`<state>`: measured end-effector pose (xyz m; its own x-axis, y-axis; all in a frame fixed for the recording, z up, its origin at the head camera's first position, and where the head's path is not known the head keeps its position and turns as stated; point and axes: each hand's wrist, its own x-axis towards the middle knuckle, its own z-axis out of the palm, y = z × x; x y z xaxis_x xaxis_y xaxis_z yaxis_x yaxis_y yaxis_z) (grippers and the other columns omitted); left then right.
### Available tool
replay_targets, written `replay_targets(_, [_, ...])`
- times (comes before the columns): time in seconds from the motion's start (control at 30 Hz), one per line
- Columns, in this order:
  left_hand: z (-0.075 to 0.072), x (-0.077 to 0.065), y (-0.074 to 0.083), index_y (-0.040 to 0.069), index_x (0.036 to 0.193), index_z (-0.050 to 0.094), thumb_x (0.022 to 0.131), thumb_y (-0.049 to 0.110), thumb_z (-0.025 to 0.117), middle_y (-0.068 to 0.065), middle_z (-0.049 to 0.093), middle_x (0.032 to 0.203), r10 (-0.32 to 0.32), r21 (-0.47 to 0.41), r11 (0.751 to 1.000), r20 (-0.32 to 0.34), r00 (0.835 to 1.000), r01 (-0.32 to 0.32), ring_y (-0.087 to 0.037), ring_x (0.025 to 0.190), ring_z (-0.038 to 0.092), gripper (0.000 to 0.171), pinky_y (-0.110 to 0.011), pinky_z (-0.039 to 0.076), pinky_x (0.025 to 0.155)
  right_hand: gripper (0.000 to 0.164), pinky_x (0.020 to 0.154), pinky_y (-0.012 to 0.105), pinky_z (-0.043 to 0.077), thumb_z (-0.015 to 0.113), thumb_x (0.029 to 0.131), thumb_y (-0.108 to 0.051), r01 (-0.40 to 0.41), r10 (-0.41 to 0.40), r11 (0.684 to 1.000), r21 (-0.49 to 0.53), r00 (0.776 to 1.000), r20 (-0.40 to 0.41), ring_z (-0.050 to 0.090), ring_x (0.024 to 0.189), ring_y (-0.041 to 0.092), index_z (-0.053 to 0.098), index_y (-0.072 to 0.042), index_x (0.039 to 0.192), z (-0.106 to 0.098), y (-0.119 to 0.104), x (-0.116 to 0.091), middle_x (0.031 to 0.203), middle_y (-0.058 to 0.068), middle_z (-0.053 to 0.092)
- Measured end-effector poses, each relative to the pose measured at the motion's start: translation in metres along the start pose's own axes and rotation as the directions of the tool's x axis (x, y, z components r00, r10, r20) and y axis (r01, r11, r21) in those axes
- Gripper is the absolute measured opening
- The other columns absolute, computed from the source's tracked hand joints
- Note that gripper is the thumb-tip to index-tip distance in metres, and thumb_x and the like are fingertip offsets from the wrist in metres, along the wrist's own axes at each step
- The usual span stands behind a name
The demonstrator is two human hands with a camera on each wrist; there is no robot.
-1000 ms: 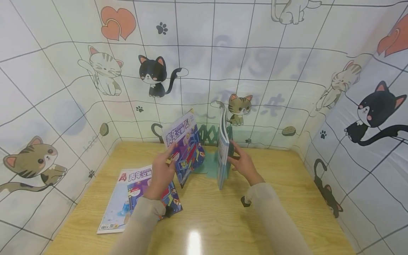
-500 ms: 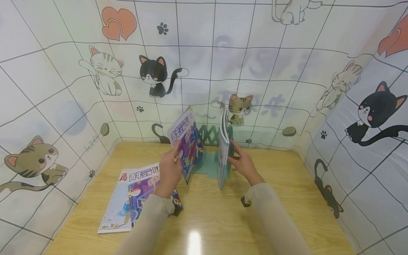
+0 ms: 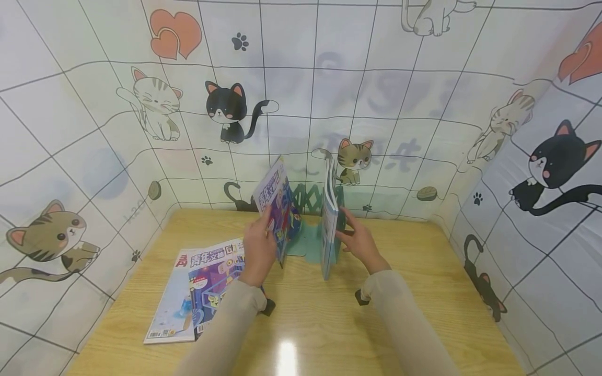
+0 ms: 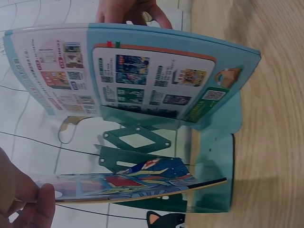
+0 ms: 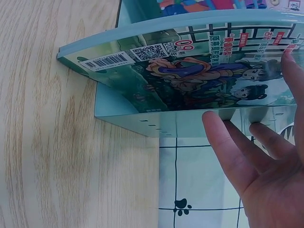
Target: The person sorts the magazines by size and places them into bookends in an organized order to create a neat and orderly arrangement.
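Note:
My left hand [image 3: 260, 253] pinches the upper edge of a purple magazine [image 3: 285, 203] between thumb and fingers. The magazine stands tilted, its lower part inside the left side of a green expandable bookend [image 3: 310, 243]. A pale-blue-edged magazine [image 3: 330, 230], seemingly with more pages or issues beside it, stands against the bookend's right upright. In the right wrist view, my right hand [image 5: 266, 175] touches its illustrated cover [image 5: 209, 76] with the thumb, while loosely extended fingertips rest at the bookend's outer face. Its printed back cover [image 4: 142, 71] faces the purple magazine.
Another purple magazine [image 3: 213, 266] lies flat at the left, overlapping a pale blue-white magazine [image 3: 164, 313]. They lie on a wooden table [image 3: 310, 324]. A white grid-and-cat-patterned cloth [image 3: 291, 104] surrounds the table's back and sides.
My left hand has moved right and slightly forward with the purple magazine, bringing it into the bookend's left side and more edge-on. My right hand and the right magazine have stayed put.

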<state>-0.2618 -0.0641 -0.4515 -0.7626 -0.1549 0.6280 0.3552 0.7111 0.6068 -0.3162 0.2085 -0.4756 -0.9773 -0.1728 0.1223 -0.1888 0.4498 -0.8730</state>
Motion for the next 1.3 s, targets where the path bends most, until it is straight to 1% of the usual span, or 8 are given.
replay_targets(0.17, [0.01,-0.003,-0.006,0.014,0.145,0.048,0.082,-0.015,0.062,-0.012,0.064,0.124,-0.022,-0.011,1.0,-0.002,1.0,0.022,-0.028,0.083,0.055,0.07,-0.039,0.048,0.073,0.076,0.058,0.04,0.059,0.069,0.092,-0.018,0.005,-0.005,1.0,-0.004,1.0,-0.003,0.057,0.116,0.041,0.027,-0.032,0.154,0.0,0.0,-0.001,0.15,0.022,0.036])
replay_targets(0.4, [0.021,-0.005,-0.012,0.013,0.143,0.05,0.081,-0.013,0.064,-0.01,0.066,0.121,0.0,-0.024,1.0,-0.047,0.999,-0.001,-0.028,0.08,0.053,0.069,-0.041,0.046,0.072,0.077,0.059,0.04,0.059,0.069,0.092,-0.017,0.0,0.0,1.0,-0.004,1.0,-0.005,0.056,0.117,0.042,0.027,-0.033,0.154,0.0,0.0,0.0,0.15,0.021,0.036])
replay_targets(0.53, [0.028,-0.005,-0.018,0.015,0.143,0.05,0.082,-0.013,0.064,-0.009,0.066,0.122,-0.01,-0.031,0.999,-0.032,0.999,0.009,-0.027,0.081,0.053,0.068,-0.039,0.045,0.073,0.077,0.06,0.042,0.059,0.069,0.092,-0.018,-0.001,0.0,1.0,-0.005,1.0,-0.008,0.057,0.116,0.041,0.027,-0.035,0.154,-0.001,0.002,0.0,0.15,0.02,0.036])
replay_targets(0.73, [0.034,-0.008,-0.021,0.015,0.146,0.046,0.084,-0.012,0.062,-0.009,0.065,0.124,-0.008,-0.021,1.0,-0.001,1.0,0.008,-0.026,0.083,0.052,0.07,-0.038,0.046,0.072,0.076,0.06,0.042,0.059,0.069,0.092,-0.018,0.009,-0.009,1.0,-0.01,1.0,-0.008,0.057,0.116,0.041,0.027,-0.035,0.154,0.0,0.003,0.0,0.15,0.021,0.037])
replay_targets(0.9, [0.04,-0.012,-0.025,0.015,0.146,0.046,0.084,-0.012,0.063,-0.009,0.067,0.121,-0.015,-0.026,1.0,-0.023,1.0,0.014,-0.025,0.08,0.05,0.069,-0.038,0.045,0.07,0.077,0.063,0.047,0.059,0.07,0.092,-0.016,-0.001,0.001,1.0,-0.001,1.0,-0.005,0.056,0.116,0.042,0.028,-0.035,0.153,0.001,-0.002,-0.001,0.15,0.022,0.036])
replay_targets(1.07, [0.044,-0.012,-0.026,0.014,0.145,0.047,0.084,-0.012,0.064,-0.01,0.067,0.121,-0.012,-0.029,1.0,-0.041,0.999,0.01,-0.026,0.078,0.049,0.069,-0.038,0.045,0.068,0.076,0.066,0.051,0.058,0.069,0.092,-0.018,-0.006,0.006,1.0,0.007,1.0,-0.002,0.056,0.117,0.041,0.027,-0.035,0.154,0.001,-0.002,-0.001,0.151,0.021,0.036])
replay_targets(1.2, [0.046,-0.013,-0.027,0.014,0.146,0.047,0.084,-0.013,0.062,-0.012,0.067,0.119,0.003,-0.024,1.0,-0.045,0.999,-0.004,-0.027,0.079,0.05,0.069,-0.039,0.046,0.069,0.076,0.067,0.053,0.057,0.069,0.093,-0.019,-0.003,0.003,1.0,0.01,1.0,0.001,0.056,0.117,0.041,0.027,-0.032,0.154,0.0,-0.001,-0.001,0.151,0.02,0.035])
replay_targets(1.3, [0.046,-0.013,-0.029,0.012,0.145,0.047,0.083,-0.014,0.06,-0.012,0.068,0.116,0.025,-0.01,1.0,-0.055,0.998,-0.025,-0.027,0.08,0.051,0.069,-0.04,0.046,0.07,0.076,0.067,0.053,0.057,0.069,0.092,-0.019,-0.01,0.01,1.0,0.011,1.0,0.0,0.056,0.117,0.04,0.027,-0.033,0.154,0.0,-0.001,-0.001,0.151,0.02,0.035])
